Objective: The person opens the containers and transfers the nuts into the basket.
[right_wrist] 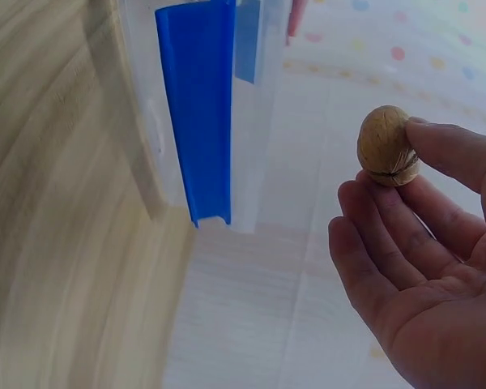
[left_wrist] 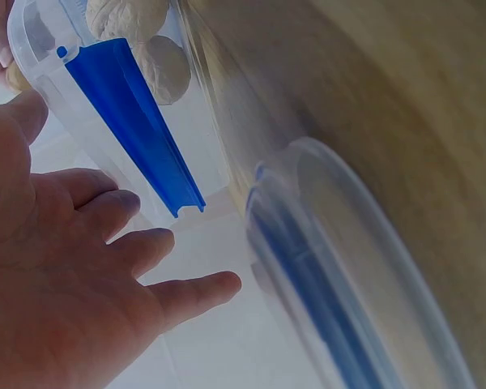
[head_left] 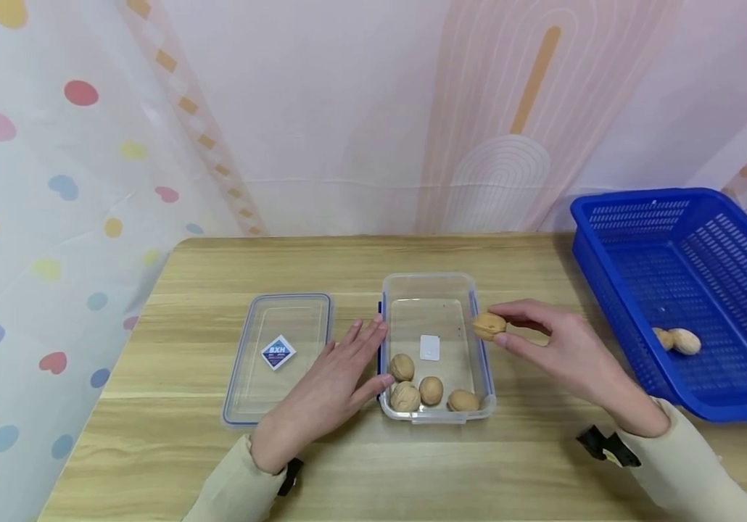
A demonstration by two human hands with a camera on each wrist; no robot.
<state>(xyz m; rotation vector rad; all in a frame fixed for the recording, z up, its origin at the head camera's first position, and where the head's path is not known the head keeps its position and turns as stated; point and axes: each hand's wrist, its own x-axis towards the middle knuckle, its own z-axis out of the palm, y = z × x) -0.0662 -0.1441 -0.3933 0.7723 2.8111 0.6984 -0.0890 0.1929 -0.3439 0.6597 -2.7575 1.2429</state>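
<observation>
My right hand [head_left: 559,348] pinches a walnut [head_left: 489,326] between thumb and fingertips, over the right rim of a clear plastic box [head_left: 439,312]. The right wrist view shows that walnut [right_wrist: 386,146] above the box's blue side latch [right_wrist: 198,113]. Several walnuts lie in the near part of the box, one walnut [head_left: 431,390] among them beside the others at the near left. My left hand [head_left: 328,388] has its fingers spread, with fingertips at the box's left rim. In the left wrist view the left hand [left_wrist: 81,251] holds nothing, its fingers beside a blue latch [left_wrist: 134,121].
A clear lid [head_left: 295,319] with a blue seal and a diamond label lies left of the box, partly behind the left hand. At the right stands a blue basket [head_left: 615,283] with walnuts [head_left: 684,341] in it. A patterned cloth [head_left: 347,123] hangs behind the wooden table [head_left: 517,471].
</observation>
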